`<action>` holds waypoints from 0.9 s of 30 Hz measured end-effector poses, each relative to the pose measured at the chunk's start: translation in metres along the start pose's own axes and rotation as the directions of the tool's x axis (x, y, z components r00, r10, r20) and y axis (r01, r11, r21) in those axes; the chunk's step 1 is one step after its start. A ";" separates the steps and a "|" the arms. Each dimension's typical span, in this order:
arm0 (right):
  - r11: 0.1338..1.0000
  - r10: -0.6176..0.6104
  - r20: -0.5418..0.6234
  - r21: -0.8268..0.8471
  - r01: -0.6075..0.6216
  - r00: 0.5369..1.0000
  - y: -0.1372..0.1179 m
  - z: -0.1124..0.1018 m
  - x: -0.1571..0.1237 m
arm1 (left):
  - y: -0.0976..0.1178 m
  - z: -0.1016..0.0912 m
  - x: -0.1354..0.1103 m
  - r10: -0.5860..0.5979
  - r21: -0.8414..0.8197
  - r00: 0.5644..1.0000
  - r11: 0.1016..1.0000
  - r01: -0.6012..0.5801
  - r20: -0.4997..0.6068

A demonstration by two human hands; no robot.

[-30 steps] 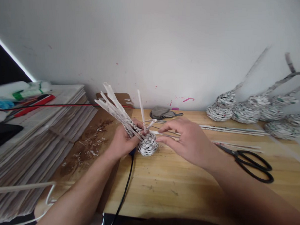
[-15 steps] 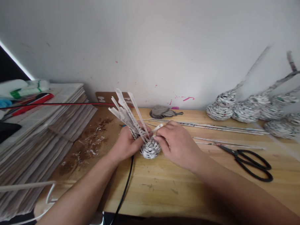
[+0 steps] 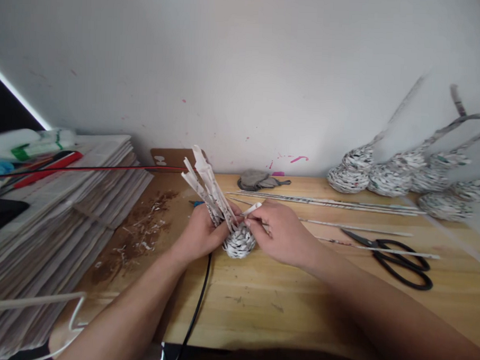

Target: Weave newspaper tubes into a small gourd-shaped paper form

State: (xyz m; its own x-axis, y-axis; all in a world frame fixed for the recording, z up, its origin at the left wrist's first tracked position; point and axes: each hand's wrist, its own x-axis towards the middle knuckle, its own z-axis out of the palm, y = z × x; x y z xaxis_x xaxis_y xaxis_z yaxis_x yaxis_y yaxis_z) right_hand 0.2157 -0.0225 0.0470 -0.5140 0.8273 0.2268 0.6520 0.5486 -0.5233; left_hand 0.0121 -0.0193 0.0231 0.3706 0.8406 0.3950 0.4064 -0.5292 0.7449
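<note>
Paper weave (image 3: 239, 242) gripped by left hand (image 3: 200, 234); right hand (image 3: 279, 232) pinches a strip (image 3: 253, 207).

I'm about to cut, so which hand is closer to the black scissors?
Right. The right hand pinches a strip at the woven piece, left of the scissors; the left hand grips the piece farther left.

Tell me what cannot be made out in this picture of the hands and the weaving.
All in the head view.
- woven paper ball: its left side is hidden by the left hand.
- white strip: pinched by the right hand, which hides where it joins the weave.
- black cable: top end behind the left hand, bottom cut by the lower edge.
- finished woven pieces: blurred, cut by the right edge.
</note>
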 end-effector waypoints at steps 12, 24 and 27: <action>0.995 0.096 0.076 0.026 -0.098 0.992 0.002 -0.009 -0.001 | 0.001 -0.001 0.002 -0.092 -0.020 0.996 0.996 0.092 -0.005; 0.964 0.192 0.125 0.164 -0.211 0.973 0.004 -0.009 -0.001 | -0.005 -0.004 0.003 -0.063 -0.052 0.998 0.997 0.062 -0.015; 0.980 0.166 0.081 0.101 -0.174 0.983 -0.001 -0.011 -0.002 | -0.003 -0.005 0.004 0.046 -0.031 0.999 0.998 -0.046 -0.013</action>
State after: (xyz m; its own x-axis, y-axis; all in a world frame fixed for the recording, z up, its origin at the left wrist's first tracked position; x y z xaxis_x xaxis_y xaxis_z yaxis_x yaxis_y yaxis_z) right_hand 0.2230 -0.0235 0.0561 -0.4419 0.8944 0.0690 0.6720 0.3810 -0.6350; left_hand 0.0077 -0.0136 0.0252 0.3777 0.8171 0.4356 0.3629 -0.5634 0.7422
